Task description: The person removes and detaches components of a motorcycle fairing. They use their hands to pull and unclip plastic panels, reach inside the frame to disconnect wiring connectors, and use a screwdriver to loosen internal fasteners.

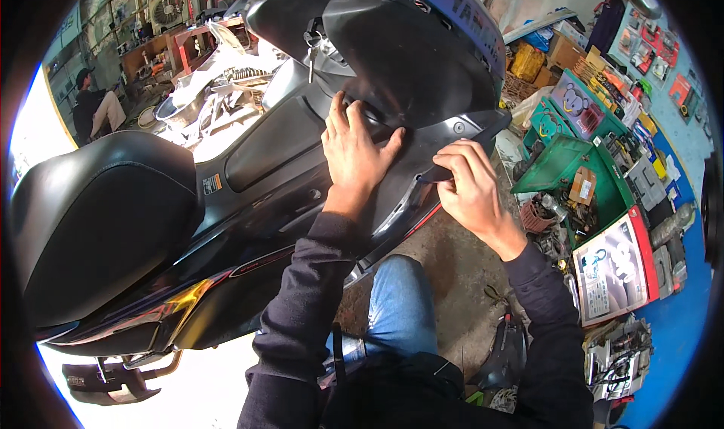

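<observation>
A black scooter (249,203) stretches across from the left, its seat nearest the left edge. My left hand (358,146) lies on the dark inner panel (385,176) behind the front, fingers spread and thumb pointing right. Close to the panel's right edge, my right hand (471,188) has its fingers pinched together. Something small and dark shows at those fingertips, but its kind cannot be made out. A screw (458,127) sits in the panel just beyond my right hand. Keys (311,56) hang from the ignition past my left hand.
On the right stand an open green toolbox (615,184) with metal parts, a red-edged box (615,271) and piled goods. A dark plastic piece (507,350) lies on the floor by my right arm. At the far left a person (94,108) sits near heaped parts.
</observation>
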`<state>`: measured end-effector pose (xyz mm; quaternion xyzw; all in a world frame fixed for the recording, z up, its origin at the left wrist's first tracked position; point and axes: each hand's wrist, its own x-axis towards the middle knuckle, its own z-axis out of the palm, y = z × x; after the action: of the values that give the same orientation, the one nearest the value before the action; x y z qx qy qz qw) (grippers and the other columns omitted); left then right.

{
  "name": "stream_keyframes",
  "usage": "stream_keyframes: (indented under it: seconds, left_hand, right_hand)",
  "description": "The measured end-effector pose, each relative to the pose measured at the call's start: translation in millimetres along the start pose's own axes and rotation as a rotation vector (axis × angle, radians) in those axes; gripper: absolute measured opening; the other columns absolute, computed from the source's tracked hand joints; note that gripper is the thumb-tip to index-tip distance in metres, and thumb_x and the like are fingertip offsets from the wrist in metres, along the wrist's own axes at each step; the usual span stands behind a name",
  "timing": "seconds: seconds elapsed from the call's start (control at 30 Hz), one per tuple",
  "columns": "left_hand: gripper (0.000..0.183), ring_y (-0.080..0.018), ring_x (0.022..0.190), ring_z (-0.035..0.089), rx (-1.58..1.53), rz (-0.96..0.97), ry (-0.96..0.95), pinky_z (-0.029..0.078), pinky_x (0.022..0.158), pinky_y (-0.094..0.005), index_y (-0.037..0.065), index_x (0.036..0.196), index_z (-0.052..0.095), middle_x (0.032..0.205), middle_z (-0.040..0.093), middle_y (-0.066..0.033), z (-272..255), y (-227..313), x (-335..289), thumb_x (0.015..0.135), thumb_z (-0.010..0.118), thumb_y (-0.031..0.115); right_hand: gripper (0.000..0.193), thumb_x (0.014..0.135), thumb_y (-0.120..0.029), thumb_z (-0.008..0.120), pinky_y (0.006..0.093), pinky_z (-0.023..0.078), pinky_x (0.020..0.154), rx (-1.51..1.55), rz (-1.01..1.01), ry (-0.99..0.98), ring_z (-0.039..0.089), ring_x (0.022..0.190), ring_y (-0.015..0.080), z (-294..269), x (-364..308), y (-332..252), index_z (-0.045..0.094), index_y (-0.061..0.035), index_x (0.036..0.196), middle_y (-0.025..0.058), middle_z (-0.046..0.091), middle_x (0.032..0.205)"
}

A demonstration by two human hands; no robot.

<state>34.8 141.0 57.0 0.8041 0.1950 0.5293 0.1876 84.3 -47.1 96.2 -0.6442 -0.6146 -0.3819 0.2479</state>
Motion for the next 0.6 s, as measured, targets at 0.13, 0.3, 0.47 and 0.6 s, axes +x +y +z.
stream_keyframes:
  seconds: [0.13, 0.3, 0.47, 0.6]
  left_hand:
    - [0.074, -0.0385, 0.121, 0.045, 0.014, 0.005, 0.010, 0.039, 0.098, -0.0457, 0.001, 0.120, 0.048, 0.137, 0.037, -0.0217, -1.9, 0.8, 1.2, 0.069, 0.075, 0.048]
    - [0.074, -0.0386, 0.121, 0.044, 0.014, 0.010, 0.009, 0.040, 0.097, -0.0460, 0.001, 0.118, 0.049, 0.137, 0.037, -0.0214, 0.3, 1.7, 1.3, 0.068, 0.076, 0.048]
    - [0.074, -0.0394, 0.121, 0.044, 0.022, -0.026, 0.026, 0.040, 0.096, -0.0461, 0.002, 0.118, 0.049, 0.136, 0.037, -0.0222, -3.5, -6.3, 0.3, 0.067, 0.076, 0.049]
    - [0.069, -0.0406, 0.119, 0.043, -0.075, 0.122, 0.008, 0.038, 0.095, -0.0472, 0.002, 0.114, 0.050, 0.137, 0.035, -0.0277, 3.7, -3.3, 2.0, 0.068, 0.075, 0.046]
  right_hand:
    - [0.035, 0.056, 0.011, 0.059, 0.0435, 0.048, 0.088, 0.053, 0.010, 0.020, 0.059, 0.091, 0.0303, -0.8, 1.4, 0.0, 0.059, -0.0005, 0.090, 0.0108, 0.060, 0.092]
    - [0.035, 0.054, 0.011, 0.059, 0.0432, 0.049, 0.087, 0.033, 0.006, 0.002, 0.059, 0.089, 0.0306, -6.0, 1.5, -1.3, 0.058, 0.0002, 0.087, 0.0112, 0.059, 0.089]
    - [0.027, 0.059, 0.008, 0.061, 0.0439, 0.049, 0.088, 0.108, 0.007, 0.020, 0.058, 0.090, 0.0343, -28.5, -39.5, -14.6, 0.053, -0.0001, 0.083, 0.0148, 0.057, 0.088]
    - [0.034, 0.056, 0.010, 0.058, 0.0431, 0.049, 0.085, -0.072, 0.050, -0.082, 0.056, 0.091, 0.0332, -13.6, 9.4, -11.5, 0.055, -0.0021, 0.088, 0.0136, 0.055, 0.090]
